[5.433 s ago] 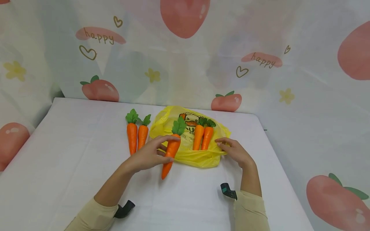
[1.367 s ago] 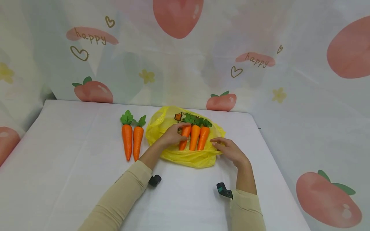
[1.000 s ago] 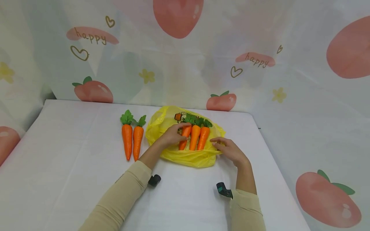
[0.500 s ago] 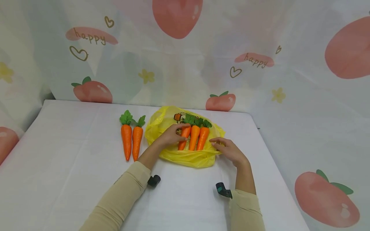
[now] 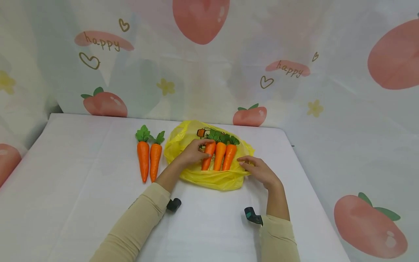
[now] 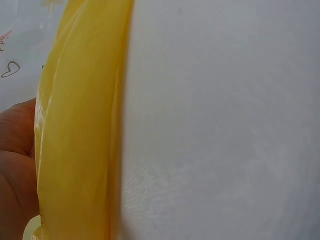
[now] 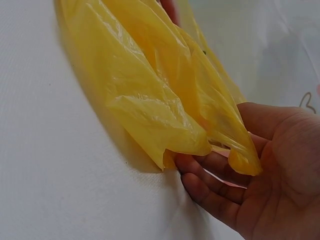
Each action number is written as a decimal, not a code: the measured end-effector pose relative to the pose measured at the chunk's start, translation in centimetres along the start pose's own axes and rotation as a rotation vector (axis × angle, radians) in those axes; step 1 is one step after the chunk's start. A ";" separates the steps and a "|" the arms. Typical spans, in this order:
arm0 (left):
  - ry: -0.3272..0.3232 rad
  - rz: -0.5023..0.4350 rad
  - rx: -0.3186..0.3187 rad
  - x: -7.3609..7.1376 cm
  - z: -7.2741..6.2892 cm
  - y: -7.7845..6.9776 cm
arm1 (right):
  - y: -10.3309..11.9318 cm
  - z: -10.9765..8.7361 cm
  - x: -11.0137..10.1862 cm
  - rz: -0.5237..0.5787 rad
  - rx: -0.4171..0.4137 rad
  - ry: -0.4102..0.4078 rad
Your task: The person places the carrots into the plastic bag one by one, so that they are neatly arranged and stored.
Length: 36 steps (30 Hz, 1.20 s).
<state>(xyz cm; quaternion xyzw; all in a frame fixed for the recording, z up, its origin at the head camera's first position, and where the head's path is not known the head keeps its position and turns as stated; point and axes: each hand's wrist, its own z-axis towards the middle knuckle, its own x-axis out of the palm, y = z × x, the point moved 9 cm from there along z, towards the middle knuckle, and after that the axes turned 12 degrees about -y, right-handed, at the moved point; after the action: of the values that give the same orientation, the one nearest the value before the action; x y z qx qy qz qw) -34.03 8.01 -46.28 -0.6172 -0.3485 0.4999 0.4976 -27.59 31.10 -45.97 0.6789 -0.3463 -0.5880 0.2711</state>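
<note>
In the head view a yellow plastic bag (image 5: 226,182) with a printed cartoon duck lies open on the table. Three orange carrots with green leaves lie side by side in its mouth, their tips hidden behind the front edge. My left hand (image 5: 191,153) grips the leftmost carrot (image 5: 209,152), index finger near its leafy top and thumb at its left side. My right hand (image 5: 258,169) holds the bag's right edge; in the right wrist view the yellow film (image 7: 200,110) runs between thumb and fingers. The left wrist view shows part of the left hand (image 6: 17,170) behind the bag's side (image 6: 80,125).
Two more carrots, a left one (image 5: 143,160) and a right one (image 5: 155,160), lie on the white tablecloth (image 5: 209,225) left of the bag. A printed backdrop (image 5: 196,72) stands behind the table. A small black device (image 5: 253,215) sits at the right wrist.
Since the oldest frame, my left hand has carried the third carrot rightward and laid it in the bag beside the other two. Lately its thumb has drawn back slightly; the right hand stays put.
</note>
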 end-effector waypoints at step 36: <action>-0.064 -0.078 -0.060 -3.9 -3.3 -0.4 | -0.2 0.0 0.1 -0.004 -0.004 0.019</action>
<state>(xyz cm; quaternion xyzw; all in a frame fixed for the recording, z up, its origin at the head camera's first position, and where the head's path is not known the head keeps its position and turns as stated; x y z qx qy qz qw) -31.86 3.61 -44.84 -0.6016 -0.4027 0.4889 0.4868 -27.60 31.18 -46.19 0.6847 -0.3413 -0.5825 0.2746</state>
